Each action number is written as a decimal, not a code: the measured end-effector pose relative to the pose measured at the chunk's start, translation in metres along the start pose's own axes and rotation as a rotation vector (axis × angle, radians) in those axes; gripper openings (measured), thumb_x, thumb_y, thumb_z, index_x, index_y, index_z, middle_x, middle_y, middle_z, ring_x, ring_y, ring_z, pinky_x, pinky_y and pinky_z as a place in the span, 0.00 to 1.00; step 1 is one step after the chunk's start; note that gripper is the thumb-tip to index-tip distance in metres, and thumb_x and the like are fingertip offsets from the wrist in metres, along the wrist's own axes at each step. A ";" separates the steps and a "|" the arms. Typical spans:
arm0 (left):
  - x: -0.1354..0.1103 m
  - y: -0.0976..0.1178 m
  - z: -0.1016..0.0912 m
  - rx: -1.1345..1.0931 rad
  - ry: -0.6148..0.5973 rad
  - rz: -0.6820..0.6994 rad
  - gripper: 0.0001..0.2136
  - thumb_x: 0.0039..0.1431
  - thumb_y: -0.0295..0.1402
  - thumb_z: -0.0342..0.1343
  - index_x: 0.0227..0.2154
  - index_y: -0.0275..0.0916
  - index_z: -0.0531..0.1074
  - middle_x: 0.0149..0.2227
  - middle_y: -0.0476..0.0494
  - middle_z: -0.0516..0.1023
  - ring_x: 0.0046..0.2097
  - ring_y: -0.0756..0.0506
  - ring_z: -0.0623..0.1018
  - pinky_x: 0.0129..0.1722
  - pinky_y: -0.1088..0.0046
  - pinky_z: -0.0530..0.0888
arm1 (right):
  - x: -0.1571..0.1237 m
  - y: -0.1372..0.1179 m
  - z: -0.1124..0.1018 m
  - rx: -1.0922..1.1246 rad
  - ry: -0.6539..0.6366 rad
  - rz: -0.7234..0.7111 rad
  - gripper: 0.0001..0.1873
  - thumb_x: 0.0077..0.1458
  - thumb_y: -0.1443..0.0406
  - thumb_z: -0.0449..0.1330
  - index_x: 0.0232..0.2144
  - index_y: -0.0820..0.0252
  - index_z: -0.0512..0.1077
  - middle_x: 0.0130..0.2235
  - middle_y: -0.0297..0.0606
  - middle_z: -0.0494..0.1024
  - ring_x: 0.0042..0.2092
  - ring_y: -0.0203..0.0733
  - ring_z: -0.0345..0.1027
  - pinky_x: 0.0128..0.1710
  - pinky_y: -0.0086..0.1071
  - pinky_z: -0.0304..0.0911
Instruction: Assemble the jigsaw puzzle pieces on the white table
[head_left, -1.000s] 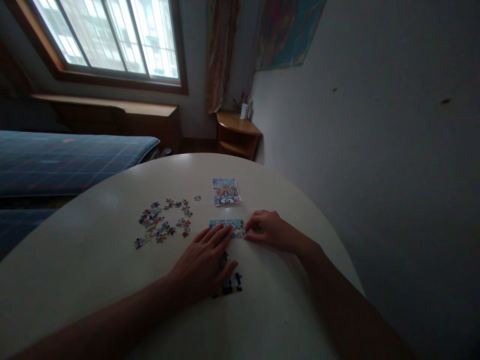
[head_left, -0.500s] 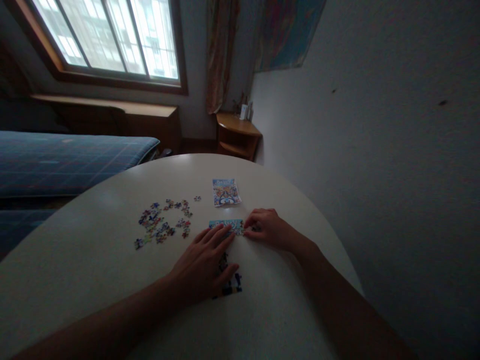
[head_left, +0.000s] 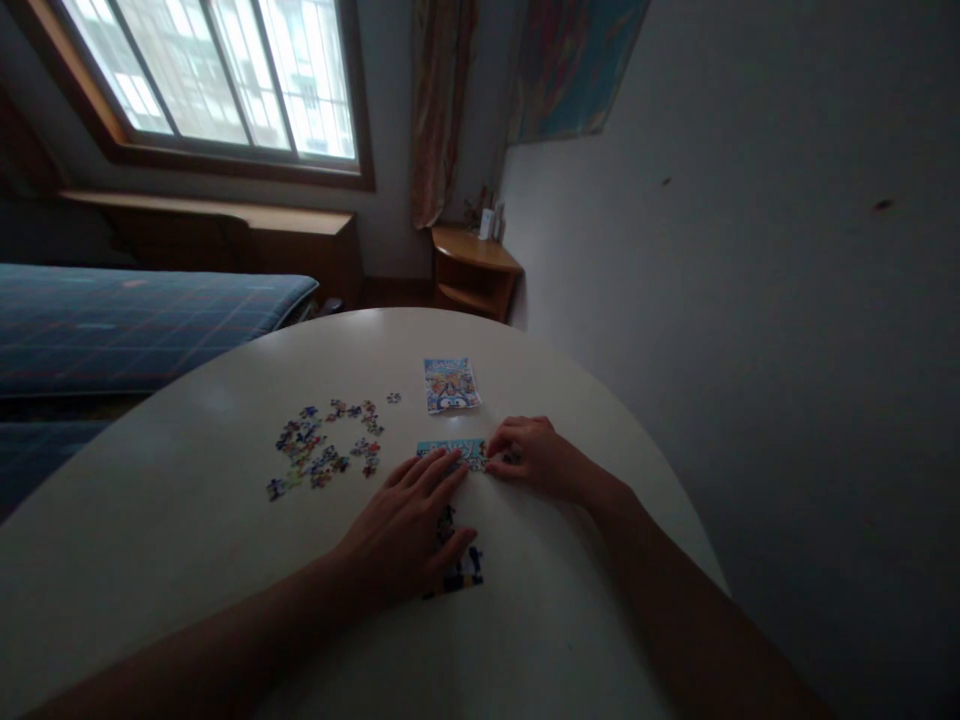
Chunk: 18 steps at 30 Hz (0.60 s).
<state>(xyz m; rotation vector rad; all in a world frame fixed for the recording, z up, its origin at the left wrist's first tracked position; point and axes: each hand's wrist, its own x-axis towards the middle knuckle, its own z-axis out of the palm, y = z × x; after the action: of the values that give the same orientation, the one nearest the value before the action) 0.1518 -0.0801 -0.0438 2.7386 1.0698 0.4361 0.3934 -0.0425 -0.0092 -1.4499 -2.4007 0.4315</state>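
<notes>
My left hand [head_left: 411, 518] lies flat with its fingers spread over a partly joined jigsaw puzzle [head_left: 469, 575], hiding its middle. The puzzle's light blue top strip [head_left: 451, 446] shows beyond the fingertips, and a dark lower part shows by the thumb. At the right end of that strip, my right hand [head_left: 538, 458] is closed in a pinch, thumb and forefinger touching the puzzle's edge. A small puzzle piece [head_left: 512, 457] shows partly between its fingers. Just beyond the puzzle lies a small printed picture sheet [head_left: 451, 386] in blue and orange.
Loose jigsaw pieces [head_left: 324, 466] are scattered left of the puzzle, with a single piece [head_left: 394, 398] apart from them. The round white table [head_left: 187, 520] stands near a wall [head_left: 750, 330] on the right. Behind are a mattress [head_left: 150, 325] and a corner shelf [head_left: 476, 248].
</notes>
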 end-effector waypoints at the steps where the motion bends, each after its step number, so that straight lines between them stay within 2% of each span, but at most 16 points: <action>1: 0.000 0.000 -0.001 -0.004 0.002 0.001 0.28 0.65 0.46 0.50 0.64 0.39 0.60 0.68 0.39 0.58 0.67 0.36 0.59 0.65 0.52 0.59 | 0.000 0.001 0.000 0.004 -0.004 -0.001 0.06 0.53 0.63 0.68 0.34 0.57 0.78 0.38 0.37 0.80 0.41 0.42 0.73 0.50 0.41 0.54; 8: 0.001 0.004 -0.004 -0.052 0.026 -0.016 0.27 0.64 0.42 0.51 0.62 0.37 0.59 0.66 0.37 0.61 0.67 0.38 0.61 0.66 0.53 0.60 | -0.001 0.002 -0.001 0.010 -0.017 0.000 0.06 0.52 0.64 0.68 0.34 0.57 0.77 0.40 0.37 0.80 0.43 0.43 0.73 0.53 0.42 0.53; 13: 0.001 0.003 -0.002 -0.068 0.052 -0.010 0.23 0.63 0.41 0.52 0.58 0.38 0.62 0.66 0.36 0.62 0.66 0.38 0.62 0.65 0.53 0.60 | -0.001 0.002 0.000 0.013 0.013 -0.012 0.06 0.52 0.64 0.69 0.34 0.57 0.77 0.39 0.37 0.80 0.42 0.42 0.73 0.52 0.42 0.53; 18: 0.001 0.002 0.001 -0.057 0.065 -0.001 0.25 0.62 0.40 0.53 0.60 0.38 0.61 0.66 0.36 0.62 0.66 0.37 0.62 0.65 0.52 0.60 | 0.000 0.003 0.002 -0.010 0.011 -0.003 0.06 0.51 0.64 0.68 0.34 0.58 0.77 0.38 0.37 0.80 0.41 0.42 0.73 0.50 0.41 0.54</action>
<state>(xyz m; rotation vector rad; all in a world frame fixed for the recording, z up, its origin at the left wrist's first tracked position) 0.1543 -0.0808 -0.0439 2.6908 1.0573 0.5498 0.3943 -0.0413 -0.0123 -1.4486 -2.4003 0.4101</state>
